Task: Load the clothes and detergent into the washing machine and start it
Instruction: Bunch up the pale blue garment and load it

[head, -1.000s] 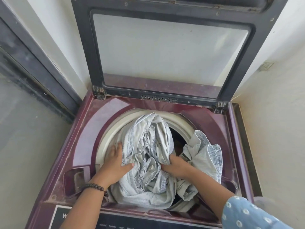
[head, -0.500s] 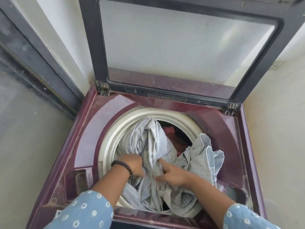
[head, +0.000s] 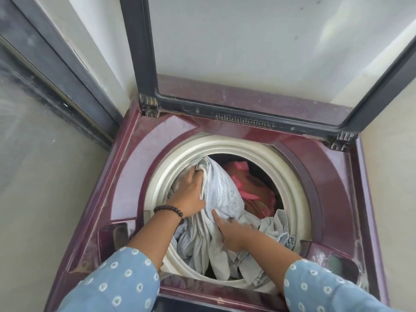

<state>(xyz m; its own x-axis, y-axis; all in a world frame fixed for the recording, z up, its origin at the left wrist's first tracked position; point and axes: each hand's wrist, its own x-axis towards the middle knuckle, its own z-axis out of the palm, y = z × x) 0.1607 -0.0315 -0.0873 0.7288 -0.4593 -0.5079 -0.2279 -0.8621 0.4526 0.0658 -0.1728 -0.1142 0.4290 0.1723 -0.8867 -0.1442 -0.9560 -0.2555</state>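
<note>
Pale grey cloth (head: 221, 199) fills the near left of the washer drum (head: 281, 163). The left hand (head: 189, 190) grips its far fold; the right hand (head: 231, 233) presses into it, fingers buried, so I cannot tell its grip.

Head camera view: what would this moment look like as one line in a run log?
step: loading clothes | left hand: grips pale cloth | right hand: presses it into drum | lid: open | detergent: unseen

I see the maroon washer (head: 144, 163), lid (head: 258, 118) upright and open. A pale patterned cloth (head: 222, 199) bunches in the drum (part draped over the near rim), pink clothes (head: 245, 190) beneath it.
</note>
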